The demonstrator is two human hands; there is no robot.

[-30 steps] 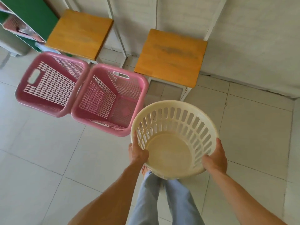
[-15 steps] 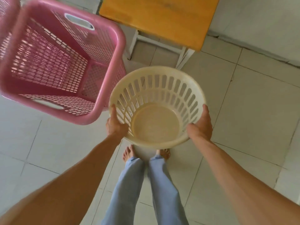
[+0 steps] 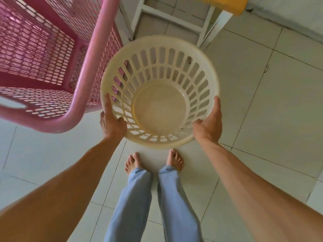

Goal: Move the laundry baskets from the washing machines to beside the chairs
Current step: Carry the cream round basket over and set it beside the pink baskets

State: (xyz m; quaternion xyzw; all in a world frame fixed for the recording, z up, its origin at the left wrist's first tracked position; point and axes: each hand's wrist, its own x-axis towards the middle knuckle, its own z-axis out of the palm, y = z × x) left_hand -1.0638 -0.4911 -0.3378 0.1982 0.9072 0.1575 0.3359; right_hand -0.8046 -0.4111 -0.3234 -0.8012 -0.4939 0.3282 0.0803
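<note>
A round cream laundry basket (image 3: 160, 49) with slotted walls is empty and hangs low over the tiled floor, just in front of my bare feet. My left hand (image 3: 111, 122) grips its near-left rim and my right hand (image 3: 209, 123) grips its near-right rim. A pink square basket (image 3: 87, 70) stands on the floor right beside the cream one on the left; their rims overlap in view, so whether they touch I cannot tell. The white frame of a chair (image 3: 174, 18) with a yellow-orange seat (image 3: 236, 6) rises just beyond the cream basket.
Pale floor tiles (image 3: 271, 102) stretch to the right of the basket. A grey wall base (image 3: 288, 23) runs along the top right. My feet (image 3: 153, 161) and blue trouser legs are directly under the basket's near edge.
The view has dropped closer to the floor. The cream basket has come down between the pink basket and the chair legs, and both hands keep their hold on its rim.
</note>
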